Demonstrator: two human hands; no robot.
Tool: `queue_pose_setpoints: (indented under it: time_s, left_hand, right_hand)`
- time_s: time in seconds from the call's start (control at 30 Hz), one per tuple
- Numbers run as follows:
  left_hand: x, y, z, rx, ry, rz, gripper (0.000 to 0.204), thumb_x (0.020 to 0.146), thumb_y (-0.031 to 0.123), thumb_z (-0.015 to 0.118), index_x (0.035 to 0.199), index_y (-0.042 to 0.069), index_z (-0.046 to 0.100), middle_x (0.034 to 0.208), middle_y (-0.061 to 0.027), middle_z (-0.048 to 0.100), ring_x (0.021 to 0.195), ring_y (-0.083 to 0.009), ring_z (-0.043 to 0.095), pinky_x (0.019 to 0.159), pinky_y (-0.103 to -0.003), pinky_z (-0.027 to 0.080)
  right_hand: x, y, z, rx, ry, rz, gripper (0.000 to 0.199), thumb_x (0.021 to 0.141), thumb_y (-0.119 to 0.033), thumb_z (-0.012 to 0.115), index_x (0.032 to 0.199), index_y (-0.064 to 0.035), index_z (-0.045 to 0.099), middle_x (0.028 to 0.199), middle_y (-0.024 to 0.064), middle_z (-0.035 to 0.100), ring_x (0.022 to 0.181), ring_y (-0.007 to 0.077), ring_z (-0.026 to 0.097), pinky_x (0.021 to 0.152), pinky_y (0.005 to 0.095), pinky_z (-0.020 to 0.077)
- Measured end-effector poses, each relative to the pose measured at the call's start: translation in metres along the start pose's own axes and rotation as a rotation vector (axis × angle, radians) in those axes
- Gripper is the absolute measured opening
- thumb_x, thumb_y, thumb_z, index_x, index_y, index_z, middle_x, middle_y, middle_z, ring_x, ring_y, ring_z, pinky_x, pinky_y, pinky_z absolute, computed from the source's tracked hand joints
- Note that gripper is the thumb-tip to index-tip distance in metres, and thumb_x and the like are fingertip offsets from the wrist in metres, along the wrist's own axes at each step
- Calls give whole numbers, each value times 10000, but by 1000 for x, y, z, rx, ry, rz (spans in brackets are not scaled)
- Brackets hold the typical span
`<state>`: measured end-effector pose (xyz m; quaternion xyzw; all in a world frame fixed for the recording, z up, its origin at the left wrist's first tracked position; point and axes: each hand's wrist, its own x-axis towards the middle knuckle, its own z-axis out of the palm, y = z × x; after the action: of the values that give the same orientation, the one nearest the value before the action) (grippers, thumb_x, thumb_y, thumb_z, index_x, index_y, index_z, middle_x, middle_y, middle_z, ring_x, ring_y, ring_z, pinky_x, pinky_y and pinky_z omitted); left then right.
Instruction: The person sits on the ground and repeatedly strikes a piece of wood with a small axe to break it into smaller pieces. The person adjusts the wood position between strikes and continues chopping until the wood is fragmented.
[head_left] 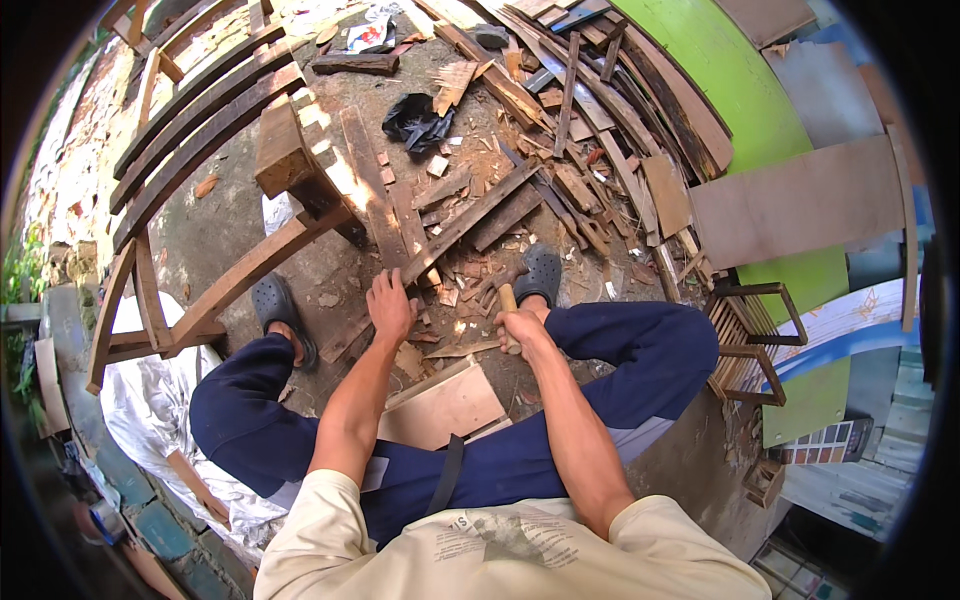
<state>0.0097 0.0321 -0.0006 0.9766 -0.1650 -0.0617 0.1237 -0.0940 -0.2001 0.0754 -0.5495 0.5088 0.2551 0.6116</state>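
My left hand [392,306] is closed around the near end of a long, narrow wooden plank [470,222]. The plank slants up and away to the right over scattered boards. In my right hand [522,328] is the light wooden handle of a hammer [508,300], its fingers wrapped round it. The dark hammer head seems to lie just beyond the handle, near my right shoe, but it blends into the debris. Between my legs is a pale wooden box-like piece [450,405].
A wooden bench frame [250,265] stands at the left, beside a white sheet [150,410]. Piled scrap boards [600,120] fill the far right. A black plastic bag [416,122] lies ahead on the ground. A small slatted rack [750,340] and a green panel [690,60] are at the right.
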Motion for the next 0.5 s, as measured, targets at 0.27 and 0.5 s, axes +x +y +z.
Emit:
queue_pose_setpoints:
  time_s: [0.27, 0.5]
  left_hand:
    - [11, -56, 9, 8, -400, -101, 527, 829, 65, 611, 1339, 59, 475, 1251, -163, 612, 1169, -356, 592, 908, -474, 521]
    - [-38, -77, -4, -13, -361, -132, 447, 832, 69, 603, 1270, 71, 513, 1230, -151, 621, 1144, -348, 605, 876, -490, 527]
  right_hand:
    - [-1, -7, 1, 187, -4, 16, 199, 884, -120, 612, 1010, 18, 542, 694, 57, 537, 527, 175, 529, 445, 341, 481]
    - [1, -8, 1, 208, -28, 6, 153, 858, -92, 608, 943, 24, 556, 680, 70, 545, 531, 189, 543, 454, 349, 480]
